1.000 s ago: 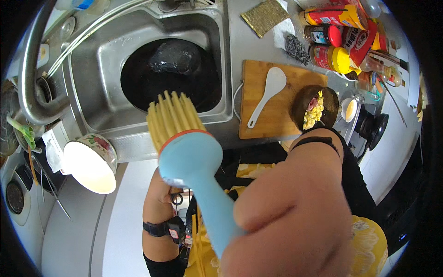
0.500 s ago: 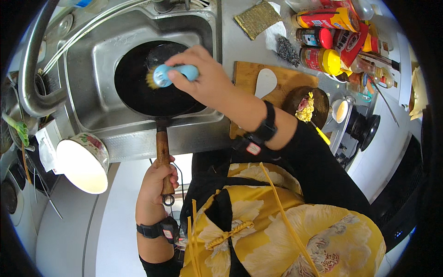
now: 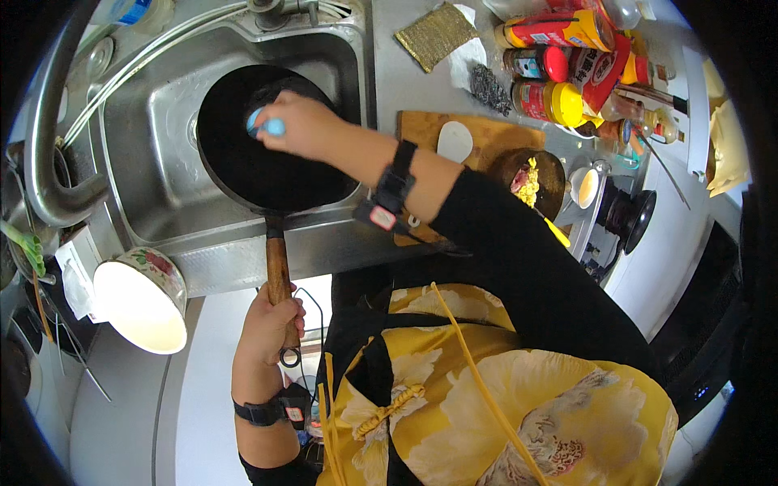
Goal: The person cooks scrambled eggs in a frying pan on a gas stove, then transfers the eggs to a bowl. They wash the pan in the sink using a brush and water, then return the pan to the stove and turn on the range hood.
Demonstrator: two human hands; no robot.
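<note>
A black wok [image 3: 271, 180] rests tilted in the steel sink [image 3: 154, 166], its wooden handle [image 3: 278, 263] reaching past the front edge. Around that handle's lower part my left hand [image 3: 267, 324] is closed, just above the metal hanging ring. Inside the wok, my right hand [image 3: 304, 125] grips a light-blue scrubbing brush [image 3: 274, 127]. The bristles are hidden under the hand, and the fingers are slightly blurred.
A curved metal pipe [image 3: 44, 146] rises at the left, near a floral enamel bowl [image 3: 138, 312]. Right of the sink lie a wooden cutting board [image 3: 417, 134], a dark bowl [image 3: 551, 174] of food and several jars [image 3: 539, 101]. A gold scouring pad [image 3: 435, 36] lies farther back.
My right hand and the brush have moved left across the wok. The wok has turned slightly in the sink, while my left hand keeps its grip on the handle.
</note>
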